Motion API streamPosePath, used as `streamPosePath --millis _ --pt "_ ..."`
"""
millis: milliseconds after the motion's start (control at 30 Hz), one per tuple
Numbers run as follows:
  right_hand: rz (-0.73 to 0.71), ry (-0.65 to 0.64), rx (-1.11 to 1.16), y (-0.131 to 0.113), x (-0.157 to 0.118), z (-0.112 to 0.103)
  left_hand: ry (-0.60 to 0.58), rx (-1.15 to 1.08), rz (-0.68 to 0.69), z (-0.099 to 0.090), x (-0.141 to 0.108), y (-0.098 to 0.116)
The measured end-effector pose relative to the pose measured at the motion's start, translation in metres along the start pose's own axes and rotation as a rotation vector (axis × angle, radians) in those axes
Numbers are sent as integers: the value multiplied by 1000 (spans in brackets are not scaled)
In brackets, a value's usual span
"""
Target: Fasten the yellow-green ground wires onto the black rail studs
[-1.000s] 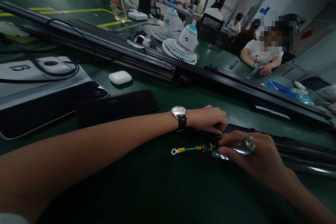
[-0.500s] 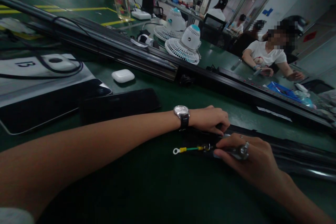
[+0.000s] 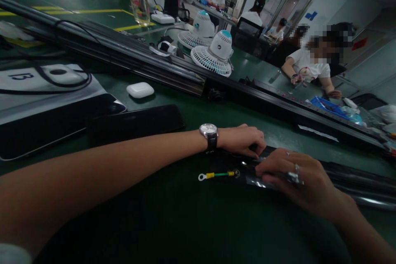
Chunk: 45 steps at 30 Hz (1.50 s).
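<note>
A long black bar lies slantwise on the green table in front of me. My left hand, with a watch on its wrist, is closed, its curled fingers pressed on the bar's far side. Lower and to the right, my right hand has thumb and forefinger pinched over the bar. Something slim and silvery shows among its fingers, too dark to name. A short green-and-yellow ground wire with ring terminals sticks out left of the right hand, its right terminal at the bar.
Behind my left arm lie a dark phone, a white earbud case and a tablet. Longer black rails cross the table beyond. Two white fans and a drink bottle stand farther back. Co-workers sit across.
My right hand has shifted slightly right, away from the wire, uncovering its right-hand terminal. My left hand keeps its place on the bar. The whole view has moved a little.
</note>
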State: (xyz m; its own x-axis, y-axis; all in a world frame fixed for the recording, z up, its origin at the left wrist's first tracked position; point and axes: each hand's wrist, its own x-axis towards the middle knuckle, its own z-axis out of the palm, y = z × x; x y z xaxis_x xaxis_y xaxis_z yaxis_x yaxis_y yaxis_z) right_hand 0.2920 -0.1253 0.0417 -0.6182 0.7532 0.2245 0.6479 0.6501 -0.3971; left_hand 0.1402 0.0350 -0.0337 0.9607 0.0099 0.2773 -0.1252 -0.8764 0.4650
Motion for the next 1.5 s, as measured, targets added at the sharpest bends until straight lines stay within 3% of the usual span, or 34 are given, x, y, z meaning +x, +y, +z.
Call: streamPosePath --millis 133,467,567,800,900,1033,1500 --pt "95 131 1 1 -1 11 -2 -2 -9 -1 0 1" --pt "81 121 3 2 0 25 -11 8 -19 -1 0 2" --pt "39 75 26 1 2 23 -12 12 -20 0 1 2" --pt "-98 -164 -33 -3 4 1 -6 16 -7 -1 0 2" --pt "-97 -91 -16 -3 1 -4 -2 11 -2 0 0 2" --pt "36 67 34 -5 -2 4 3 5 -5 -1 0 2" --pt "87 196 -24 -14 0 27 14 -6 -15 2 1 4"
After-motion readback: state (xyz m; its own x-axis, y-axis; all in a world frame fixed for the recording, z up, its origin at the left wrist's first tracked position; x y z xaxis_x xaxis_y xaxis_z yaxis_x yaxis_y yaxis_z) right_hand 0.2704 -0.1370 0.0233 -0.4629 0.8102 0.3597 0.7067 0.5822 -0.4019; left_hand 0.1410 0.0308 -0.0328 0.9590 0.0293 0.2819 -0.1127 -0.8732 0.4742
